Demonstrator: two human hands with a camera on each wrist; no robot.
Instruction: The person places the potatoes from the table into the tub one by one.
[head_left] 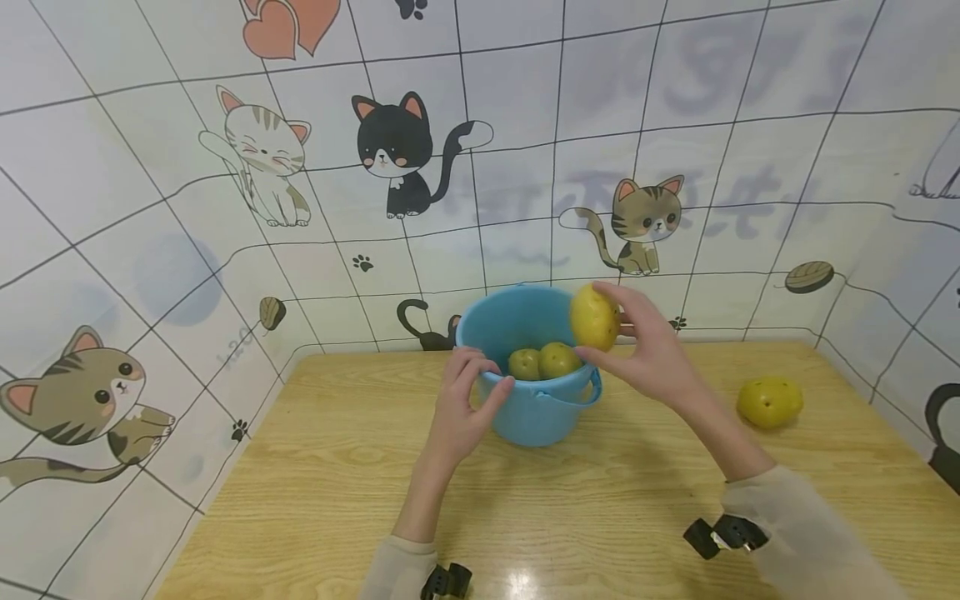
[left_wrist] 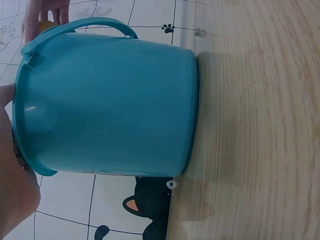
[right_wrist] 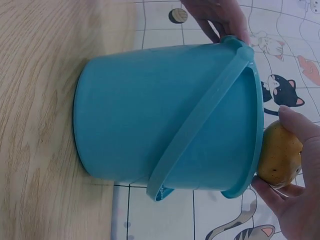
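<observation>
Cat-patterned tiles wrap the corner behind your wooden table [head_left: 360,467], and a blue bucket [head_left: 536,412] stands near its back edge. Your left hand [head_left: 461,408] grips the bucket's near rim, fingers curled over the edge and thumb pressed against the outer wall; the left wrist view shows only the edge of that hand against the rim. Your right hand [head_left: 648,350] pinches a yellow potato [head_left: 595,317] between thumb and fingertips, holding it just above the bucket's right rim, clear of the plastic. Two greenish potatoes [head_left: 542,362] lie inside the bucket, touching each other. Another yellow potato [head_left: 769,402] rests on the table well off to your right, apart from both hands. The bucket's handle [right_wrist: 205,120] hangs down against its side.
</observation>
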